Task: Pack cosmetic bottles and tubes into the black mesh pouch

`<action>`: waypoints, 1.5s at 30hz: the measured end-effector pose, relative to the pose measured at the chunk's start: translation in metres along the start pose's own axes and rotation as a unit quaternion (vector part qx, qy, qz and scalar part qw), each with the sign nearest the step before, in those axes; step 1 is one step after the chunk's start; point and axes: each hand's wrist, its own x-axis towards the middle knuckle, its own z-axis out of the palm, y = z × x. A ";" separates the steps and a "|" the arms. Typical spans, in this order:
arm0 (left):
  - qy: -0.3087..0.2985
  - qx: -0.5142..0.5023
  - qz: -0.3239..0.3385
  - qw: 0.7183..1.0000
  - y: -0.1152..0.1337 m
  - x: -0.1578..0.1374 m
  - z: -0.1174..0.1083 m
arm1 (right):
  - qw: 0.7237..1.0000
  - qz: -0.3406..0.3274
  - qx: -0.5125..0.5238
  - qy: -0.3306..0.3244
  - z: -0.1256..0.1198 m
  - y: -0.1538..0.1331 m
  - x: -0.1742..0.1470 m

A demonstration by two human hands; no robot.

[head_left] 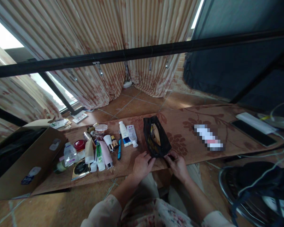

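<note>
A black zip pouch (164, 142) lies on the cloth in front of me, its mouth gaping. Something tan shows inside it, along with other contents too dark to make out. At the pouch's near left corner, my left hand (143, 164) has its fingers closed on the edge. My right hand (177, 164) pinches the near right corner between thumb and fingers. Left of the pouch lie a white and blue tube (125, 134), a pale tube with a white cap (132, 135) and a blue pen (119, 148).
Several cosmetics, among them a pink tube (105, 154) and a gold-edged black compact (80, 168), cluster farther left. A cardboard box (44, 157) stands at the left end. A blurred-out item (208, 137), a dark phone-like slab (253, 133) and white cables lie right.
</note>
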 end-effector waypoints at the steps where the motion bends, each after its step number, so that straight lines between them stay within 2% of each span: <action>1: 0.000 0.001 0.001 1.000 0.000 0.000 0.000 | 1.000 0.000 -0.002 0.000 0.000 0.000 0.000; 19: -0.011 -0.030 -0.018 0.999 0.001 0.001 -0.002 | 0.999 -0.011 -0.052 0.001 -0.002 -0.009 -0.003; 32: 0.001 -0.003 -0.020 1.000 0.002 0.000 0.000 | 0.997 -0.014 -0.075 0.003 -0.001 -0.006 -0.003; 45: -0.004 -0.023 -0.025 0.999 0.002 0.001 -0.001 | 0.996 -0.014 -0.084 0.006 -0.002 -0.008 -0.003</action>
